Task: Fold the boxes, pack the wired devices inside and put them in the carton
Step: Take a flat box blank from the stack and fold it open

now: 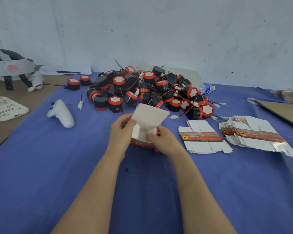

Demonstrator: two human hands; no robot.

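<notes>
The person holds one small box (pixel 148 121) up off the blue cloth (pixel 57 166), right in front of them, so both hands can work on it. The left hand (pixel 121 131) has its fingers curled round the left side of the box to hold it steady. The right hand (pixel 161 140) pinches the lower right part, and I think it is there to push a flap into place. The white flaps stick up and are open, so the box looks only partly folded and nothing is inside it that I can see. The box is a bit blurry, so I cannot tell which flap goes next. The flat boxes (pixel 202 137) lie in stacks just to the right, near the right hand, so the next one is easy to grab. The wired devices (pixel 150 88) sit in a big pile behind the box, close enough to reach. Their red and black wires are tangled, so pulling one out may drag others along. A brown cardboard sheet (pixel 282 113) lies at the far right; I cannot tell if it is the carton.
</notes>
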